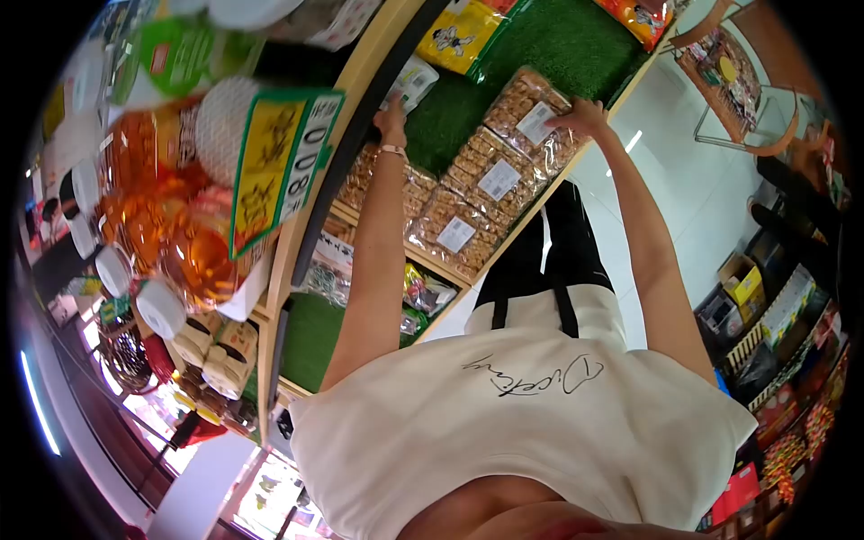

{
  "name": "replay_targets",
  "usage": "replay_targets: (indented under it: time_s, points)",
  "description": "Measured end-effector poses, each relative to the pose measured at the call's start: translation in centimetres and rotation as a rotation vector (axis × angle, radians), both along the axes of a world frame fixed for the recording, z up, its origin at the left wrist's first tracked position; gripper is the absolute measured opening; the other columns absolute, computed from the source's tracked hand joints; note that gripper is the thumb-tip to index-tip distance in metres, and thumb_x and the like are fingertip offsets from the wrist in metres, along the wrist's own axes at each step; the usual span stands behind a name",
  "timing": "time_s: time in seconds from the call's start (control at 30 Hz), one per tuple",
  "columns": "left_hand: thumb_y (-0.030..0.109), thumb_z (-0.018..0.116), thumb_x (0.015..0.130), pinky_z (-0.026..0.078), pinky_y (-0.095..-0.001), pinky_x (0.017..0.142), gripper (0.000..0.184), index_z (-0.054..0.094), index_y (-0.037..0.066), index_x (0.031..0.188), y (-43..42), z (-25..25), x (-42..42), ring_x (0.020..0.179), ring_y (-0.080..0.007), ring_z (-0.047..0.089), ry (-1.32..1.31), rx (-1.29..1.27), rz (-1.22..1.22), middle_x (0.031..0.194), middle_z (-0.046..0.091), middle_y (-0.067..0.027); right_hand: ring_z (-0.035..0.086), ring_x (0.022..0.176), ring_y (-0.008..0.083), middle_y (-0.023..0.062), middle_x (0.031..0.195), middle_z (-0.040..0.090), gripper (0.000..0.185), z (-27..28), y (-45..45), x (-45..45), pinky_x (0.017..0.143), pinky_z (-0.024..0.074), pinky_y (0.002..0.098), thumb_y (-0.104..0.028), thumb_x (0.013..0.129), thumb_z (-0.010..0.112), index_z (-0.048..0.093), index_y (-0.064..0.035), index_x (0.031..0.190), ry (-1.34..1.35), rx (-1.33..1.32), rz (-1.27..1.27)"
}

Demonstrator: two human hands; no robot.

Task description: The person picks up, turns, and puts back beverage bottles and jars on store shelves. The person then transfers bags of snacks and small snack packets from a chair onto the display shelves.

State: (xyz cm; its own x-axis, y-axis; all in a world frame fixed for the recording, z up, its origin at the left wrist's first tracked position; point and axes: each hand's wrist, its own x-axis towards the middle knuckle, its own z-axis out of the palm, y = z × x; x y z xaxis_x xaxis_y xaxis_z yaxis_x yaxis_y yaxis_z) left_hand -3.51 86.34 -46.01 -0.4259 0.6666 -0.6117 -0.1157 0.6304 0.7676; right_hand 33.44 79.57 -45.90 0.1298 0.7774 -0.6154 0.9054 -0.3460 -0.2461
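Observation:
My left hand (pixel 392 121), with a band at the wrist, is at the far side of the green-lined shelf. Its fingers close at the edge of a small white packet (pixel 416 81) with green print. My right hand (pixel 583 119) grips the near edge of a clear-wrapped pack of nutty brown snack pieces (pixel 522 101) bearing a white label. Two more such labelled packs, one in the middle (pixel 500 180) and one at the end (pixel 457 236), lie in the same row. Further brown packs (pixel 416 191) are partly hidden by my left forearm.
Bottles of amber liquid (pixel 157 198) and a yellow-green price sign (pixel 283 162) stand on the raised shelf at left. Yellow bags (pixel 462 38) lie at the far end of the green lining (pixel 567 49). A chair (pixel 765 99) and stocked baskets (pixel 769 333) are at right.

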Motion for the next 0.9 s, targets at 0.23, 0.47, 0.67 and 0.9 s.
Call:
replay_targets:
  time_s: [0.23,0.47,0.67,0.9]
  points:
    - [0.022,0.05,0.089,0.043,-0.0379,0.053,0.027,0.056,-0.004,0.088,0.2,0.9,0.0,0.061,-0.0266,0.056,0.747,0.174,-0.431,0.075,0.06,-0.0123,0.062,0.079,0.0278,0.0111,0.085,0.064,0.071,6.9,-5.3,-0.8,0.065,0.0482,0.0356,-0.048,0.055,0.076,0.049,-0.0082,0.107,0.137,0.348,-0.301]
    - [0.016,0.046,0.091,0.044,-0.0286,0.054,0.029,0.052,-0.006,0.109,0.7,8.3,3.3,0.075,-0.0247,0.059,0.369,0.455,-0.179,0.098,0.06,-0.0148,0.063,0.078,0.0261,0.0128,0.086,0.064,0.072,11.2,-7.3,0.6,0.067,0.0483,0.0339,-0.044,0.051,0.08,0.051,-0.0047,0.103,0.35,0.468,-0.531]
    - [0.027,0.043,0.093,0.042,-0.0258,0.075,0.041,0.042,0.001,0.125,1.3,7.7,1.5,0.097,-0.0211,0.052,-0.323,0.293,-0.153,0.126,0.042,-0.0137,0.061,0.081,0.0231,0.0133,0.091,0.061,0.078,7.9,-1.6,-4.9,0.069,0.0483,0.0329,-0.043,0.052,0.081,0.049,-0.0017,0.11,0.674,0.337,-0.222]
    - [0.028,0.043,0.092,0.029,-0.0368,0.099,0.046,0.04,-0.001,0.126,-3.6,6.9,-4.6,0.123,-0.0299,0.036,0.682,0.325,-0.663,0.135,0.037,-0.0167,0.059,0.082,0.0243,0.0136,0.09,0.059,0.097,1.0,6.1,-18.3,0.074,0.0472,0.0324,-0.049,0.054,0.079,0.037,0.0033,0.125,0.754,0.319,0.107]
